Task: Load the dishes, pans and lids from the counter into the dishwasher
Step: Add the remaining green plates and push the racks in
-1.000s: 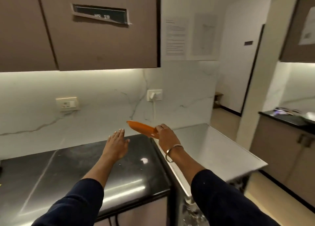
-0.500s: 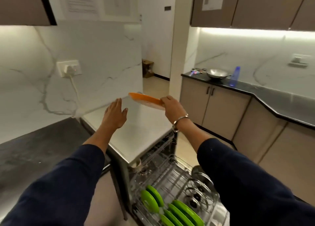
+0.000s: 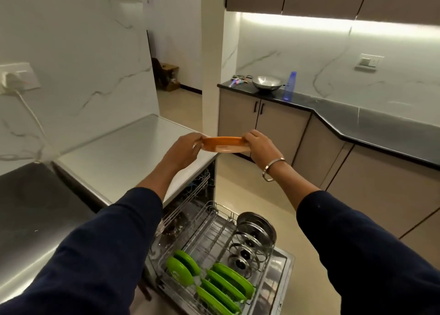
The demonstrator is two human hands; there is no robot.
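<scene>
Head view shows an orange plate (image 3: 222, 144) held level in the air, above the corner of the steel counter (image 3: 123, 153) and over the open floor beyond it. The left hand (image 3: 183, 151) pinches its left rim with curled fingers, and the right hand (image 3: 260, 145) curls round its right rim. Nothing stands between the plate and the pulled-out dishwasher rack (image 3: 214, 241) below. In that rack, green plates (image 3: 223, 283) stand on edge in rows at the near end, and steel lids (image 3: 252, 241) stand upright along the right side; the wire slots between them are bare. On the far black counter (image 3: 371, 122) sit a steel wok (image 3: 266, 82) and a blue bottle (image 3: 288, 86).
</scene>
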